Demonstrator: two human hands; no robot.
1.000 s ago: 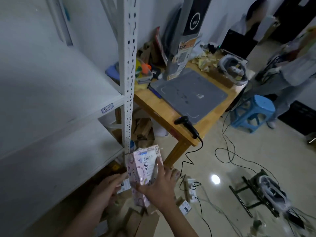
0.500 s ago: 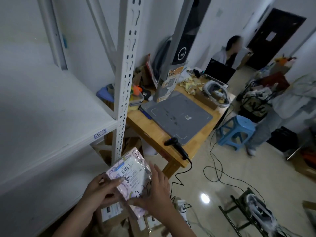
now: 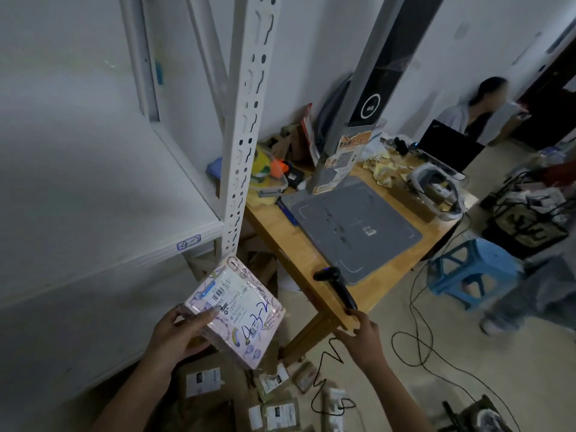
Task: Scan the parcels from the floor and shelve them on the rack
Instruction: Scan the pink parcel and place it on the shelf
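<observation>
Here, a white metal rack (image 3: pixel 240 151) fills the left, with a wooden tabletop (image 3: pixel 277 235) beside it. The left hand (image 3: pixel 177 333) clamps a corner of a flat pink parcel (image 3: pixel 246 325), held in the air before the rack, over brown parcels (image 3: pixel 202 380) on the floor. The right hand (image 3: pixel 363 336), fingers apart and empty, reaches toward the black barcode scanner (image 3: pixel 335 283) at the tabletop edge. Best to aim squarely, as the glossy wrap may glare. The parcel's white label faces up, with blue handwriting across it.

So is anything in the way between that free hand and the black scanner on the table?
Nothing visible does. The right hand is open, fingertips close to the handle of the scanner at the edge of the table; the coiled cord hangs below, off that path.
</observation>
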